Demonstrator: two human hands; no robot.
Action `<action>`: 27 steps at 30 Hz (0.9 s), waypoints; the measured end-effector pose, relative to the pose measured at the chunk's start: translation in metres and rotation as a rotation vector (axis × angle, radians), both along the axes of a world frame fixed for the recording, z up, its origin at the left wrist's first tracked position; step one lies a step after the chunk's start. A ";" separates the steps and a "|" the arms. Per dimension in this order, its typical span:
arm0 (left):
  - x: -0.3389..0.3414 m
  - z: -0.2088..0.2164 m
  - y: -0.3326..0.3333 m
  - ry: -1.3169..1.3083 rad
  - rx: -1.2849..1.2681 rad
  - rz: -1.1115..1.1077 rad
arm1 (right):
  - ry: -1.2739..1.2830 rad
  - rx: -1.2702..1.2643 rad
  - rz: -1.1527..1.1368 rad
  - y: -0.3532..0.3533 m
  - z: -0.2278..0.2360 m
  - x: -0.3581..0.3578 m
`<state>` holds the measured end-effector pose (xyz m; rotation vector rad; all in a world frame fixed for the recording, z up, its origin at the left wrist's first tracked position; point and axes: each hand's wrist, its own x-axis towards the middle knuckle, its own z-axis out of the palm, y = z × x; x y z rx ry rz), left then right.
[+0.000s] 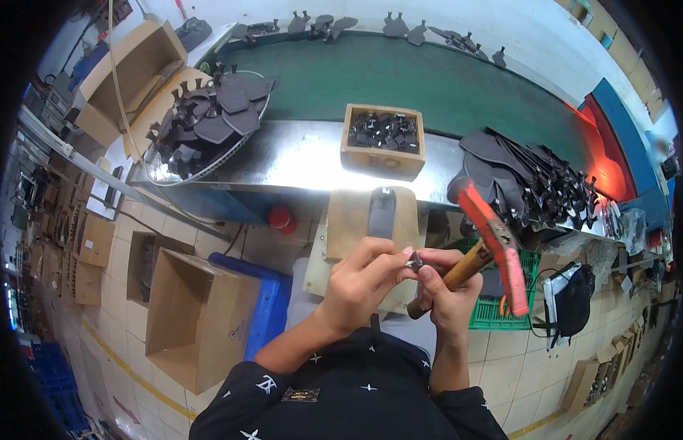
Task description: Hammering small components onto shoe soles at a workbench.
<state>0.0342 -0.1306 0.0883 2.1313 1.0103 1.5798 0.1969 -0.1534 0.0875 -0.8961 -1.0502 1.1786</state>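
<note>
My right hand [451, 293] is wrapped round the wooden handle of a hammer [470, 265], whose worn reddish head points up and away to the right. Its thumb and forefinger also reach a small dark piece [415, 262]. My left hand [363, 286] pinches that same piece from the other side, fingertips close together. Just beyond my hands, a dark shoe sole [382, 213] lies on a wooden board [345, 216], partly hidden by my left hand. Past the board stands a small wooden box [382, 160] filled with small black pieces.
A round wire basket [202, 174] heaped with dark heeled soles stands at left; another pile of soles [495, 169] lies at right. Behind runs a green conveyor belt [312, 81]. Cardboard boxes [202, 315] and a blue crate [272, 308] flank me, with a green crate [495, 319] right.
</note>
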 end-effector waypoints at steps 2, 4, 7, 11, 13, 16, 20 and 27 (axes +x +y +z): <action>0.002 -0.004 0.005 0.058 -0.060 0.040 | -0.077 -0.057 0.008 0.007 -0.013 0.002; 0.004 -0.012 0.013 0.118 -0.065 0.054 | -0.108 0.019 -0.047 0.020 -0.031 0.001; 0.005 -0.028 0.044 0.179 -0.145 0.093 | -0.212 0.133 -0.152 0.050 -0.054 0.011; -0.007 -0.079 0.112 0.165 -0.112 0.219 | -0.249 0.032 -0.057 0.081 -0.050 0.014; -0.013 -0.100 0.135 0.144 -0.344 -0.078 | -0.284 0.072 -0.015 0.099 -0.054 0.011; -0.014 -0.092 0.126 0.120 -0.444 -0.085 | -0.356 0.056 0.036 0.120 -0.073 0.012; -0.024 -0.082 0.112 0.107 -0.346 -0.092 | -0.527 0.057 0.169 0.125 -0.068 0.001; -0.031 -0.085 0.105 -0.008 -0.399 -0.070 | -0.923 0.432 0.160 0.123 -0.044 -0.006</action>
